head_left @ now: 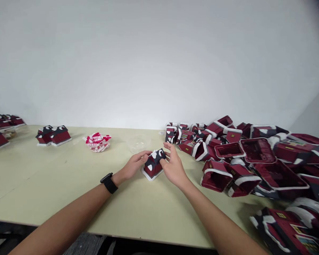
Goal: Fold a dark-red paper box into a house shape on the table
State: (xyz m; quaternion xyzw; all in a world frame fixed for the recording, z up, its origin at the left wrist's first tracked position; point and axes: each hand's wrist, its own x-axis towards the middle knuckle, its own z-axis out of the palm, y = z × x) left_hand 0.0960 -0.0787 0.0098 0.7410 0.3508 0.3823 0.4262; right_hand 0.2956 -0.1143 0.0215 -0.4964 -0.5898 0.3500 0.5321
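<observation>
The small red house (154, 164) with its dark snowy roof sits on the table (69, 184) in front of you, gripped at both ends: your left hand (134, 166) wraps its left side and your right hand (172, 166) presses the right, fingers loosely spread. You look to be seating the roof on its base, so next press evenly. The heap of loose house parts (255, 159) lies just right, finished houses (53, 135) and red-and-white candy canes (98, 141) far left.
</observation>
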